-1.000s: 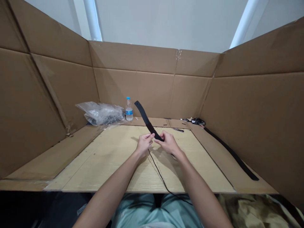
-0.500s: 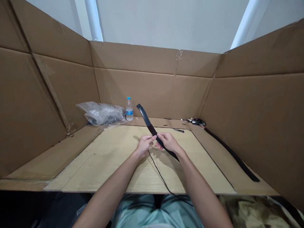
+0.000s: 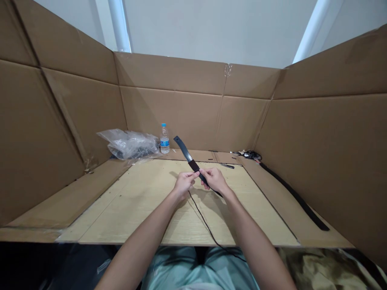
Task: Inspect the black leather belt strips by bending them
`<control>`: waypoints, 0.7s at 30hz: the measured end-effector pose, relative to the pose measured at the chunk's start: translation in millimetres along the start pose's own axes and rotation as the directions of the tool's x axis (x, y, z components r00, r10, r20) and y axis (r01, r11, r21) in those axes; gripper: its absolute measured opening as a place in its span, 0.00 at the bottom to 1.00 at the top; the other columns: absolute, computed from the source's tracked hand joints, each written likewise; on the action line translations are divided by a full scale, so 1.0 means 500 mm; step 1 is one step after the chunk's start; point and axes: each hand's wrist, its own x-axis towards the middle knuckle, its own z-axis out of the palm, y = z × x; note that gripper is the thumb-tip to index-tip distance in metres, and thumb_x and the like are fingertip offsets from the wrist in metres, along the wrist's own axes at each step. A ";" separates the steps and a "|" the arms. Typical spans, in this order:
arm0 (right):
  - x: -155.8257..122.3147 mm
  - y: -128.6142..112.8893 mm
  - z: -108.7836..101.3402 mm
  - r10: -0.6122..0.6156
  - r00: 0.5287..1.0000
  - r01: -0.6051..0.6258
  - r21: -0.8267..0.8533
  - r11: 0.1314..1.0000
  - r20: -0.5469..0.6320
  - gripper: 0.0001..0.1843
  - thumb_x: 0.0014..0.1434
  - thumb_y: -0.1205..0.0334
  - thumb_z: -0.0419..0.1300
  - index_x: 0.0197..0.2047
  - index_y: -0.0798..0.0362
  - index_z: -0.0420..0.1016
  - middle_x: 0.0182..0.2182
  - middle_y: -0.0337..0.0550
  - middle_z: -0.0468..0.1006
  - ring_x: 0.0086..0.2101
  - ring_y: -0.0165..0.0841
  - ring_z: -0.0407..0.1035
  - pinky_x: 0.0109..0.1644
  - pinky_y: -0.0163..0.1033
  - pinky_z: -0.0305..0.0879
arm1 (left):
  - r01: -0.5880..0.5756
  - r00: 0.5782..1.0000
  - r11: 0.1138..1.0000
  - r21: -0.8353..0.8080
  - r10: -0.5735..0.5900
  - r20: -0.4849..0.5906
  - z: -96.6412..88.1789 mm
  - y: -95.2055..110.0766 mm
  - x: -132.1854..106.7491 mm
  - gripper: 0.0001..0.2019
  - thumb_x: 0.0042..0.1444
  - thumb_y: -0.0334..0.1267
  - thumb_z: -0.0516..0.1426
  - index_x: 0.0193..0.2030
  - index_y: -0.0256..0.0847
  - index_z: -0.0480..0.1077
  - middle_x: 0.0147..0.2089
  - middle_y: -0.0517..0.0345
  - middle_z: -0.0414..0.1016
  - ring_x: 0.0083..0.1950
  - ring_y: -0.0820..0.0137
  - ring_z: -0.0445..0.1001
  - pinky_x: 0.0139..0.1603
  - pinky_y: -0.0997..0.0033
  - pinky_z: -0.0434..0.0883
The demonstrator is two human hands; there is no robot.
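Black strap (image 3: 185,154) up off the pale wood board (image 3: 136,205), tip angled away | left hand (image 3: 184,183) pinching it tight | right hand (image 3: 214,180) gripping it just beside | thin black cable (image 3: 201,215) under the hands | second strap (image 3: 298,200) along the right cardboard ledge (image 3: 281,197) | water bottle (image 3: 164,139) at the back

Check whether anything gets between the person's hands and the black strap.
Nothing visible does: the left hand and right hand both grip the black strap directly. The thin black cable runs below the hands, not between.
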 end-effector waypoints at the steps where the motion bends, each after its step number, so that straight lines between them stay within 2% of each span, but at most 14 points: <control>1: 0.000 -0.001 0.000 0.007 1.000 -0.007 -0.030 1.000 -0.012 0.28 0.62 0.46 0.49 0.20 0.56 0.69 0.11 0.40 0.67 0.12 0.27 0.61 0.17 0.30 0.52 | -0.004 1.000 1.000 0.006 0.004 -0.007 0.001 0.001 0.000 0.26 0.33 0.57 0.67 0.25 0.32 0.70 0.14 0.71 0.47 0.16 0.84 0.40 0.20 0.74 0.35; 8: 0.001 -0.004 0.000 0.008 0.998 -0.018 -0.165 0.986 -0.058 0.29 0.63 0.47 0.47 0.18 0.56 0.69 0.10 0.40 0.66 0.13 0.27 0.63 0.20 0.30 0.57 | -0.012 0.995 0.999 -0.037 0.008 -0.103 0.007 0.011 -0.003 0.26 0.27 0.53 0.70 0.25 0.34 0.68 0.15 0.72 0.46 0.16 0.84 0.41 0.19 0.75 0.35; 15: 0.002 -0.007 0.000 -0.025 0.996 0.003 -0.246 0.969 -0.087 0.31 0.64 0.45 0.46 0.16 0.56 0.66 0.10 0.40 0.65 0.13 0.27 0.62 0.21 0.31 0.57 | -0.011 0.996 0.987 -0.158 -0.003 -0.092 0.010 0.015 -0.003 0.26 0.26 0.48 0.71 0.28 0.33 0.69 0.15 0.74 0.45 0.16 0.85 0.39 0.18 0.76 0.34; 18: 0.004 -0.009 -0.003 0.029 0.999 -0.031 -0.120 0.992 -0.019 0.28 0.64 0.47 0.47 0.20 0.56 0.67 0.11 0.39 0.65 0.12 0.27 0.61 0.18 0.31 0.55 | -0.020 0.997 0.984 -0.178 0.006 -0.079 0.013 0.011 -0.002 0.24 0.28 0.47 0.71 0.29 0.33 0.69 0.15 0.74 0.45 0.16 0.85 0.40 0.18 0.77 0.34; 21: 0.007 -0.009 -0.005 0.106 0.987 -0.124 0.156 0.980 0.119 0.22 0.63 0.48 0.49 0.27 0.57 0.69 0.17 0.40 0.71 0.16 0.29 0.65 0.19 0.32 0.60 | -0.031 0.998 0.984 -0.176 0.020 -0.064 0.016 0.007 0.000 0.22 0.32 0.46 0.70 0.28 0.33 0.69 0.15 0.72 0.49 0.15 0.85 0.42 0.17 0.76 0.35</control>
